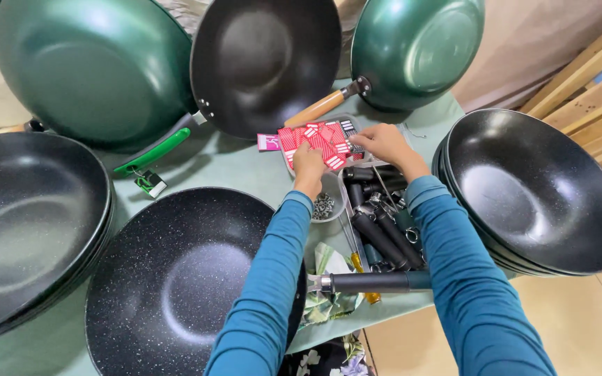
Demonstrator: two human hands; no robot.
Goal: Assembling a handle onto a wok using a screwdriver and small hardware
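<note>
- Left hand (309, 164): fingers closed on red tags (318, 141), in tray (288, 164).
- Right hand (383, 143): fingers curled over tags' right edge.
- Black handles (379, 233): just below tray.
- Speckled wok (175, 278): lower left of tray, on counter (224, 167).

The left hand (309, 166) and right hand (384, 144) cover part of the red cards (318, 139), hiding the tray beneath and whether either hand grips any. Both sleeves hide part of the black handles (379, 233). Woks at the upper left (92, 66) and right (541, 191) run past the frame. The card print is too small to tell.
</note>
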